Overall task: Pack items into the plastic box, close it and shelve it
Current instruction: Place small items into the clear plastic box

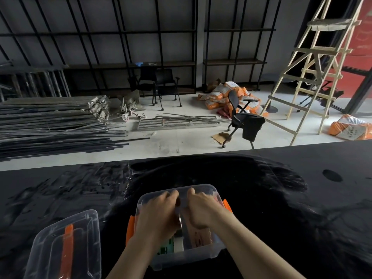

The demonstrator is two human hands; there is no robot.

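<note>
Beyond the far edge of the black surface the floor was crowded: a stack of long metal bars lay far left of the plastic box, a tipped office chair stood beyond it to the right, orange sacks were heaped behind that chair, and a wooden ladder rose further right. Dark shelving lined the back wall. On the surface itself, the clear lid with its orange handle lay just left of the box, off it.

The plastic box sat on the surface near its close edge, open, transparent, with orange latches on both sides. Inside showed a green item, a white one and a brownish packet, partly hidden by the arms.

Both hands were down in the box. The left hand and right hand lay side by side, fingers curled downward onto the contents; whether either gripped anything I could not tell.
</note>
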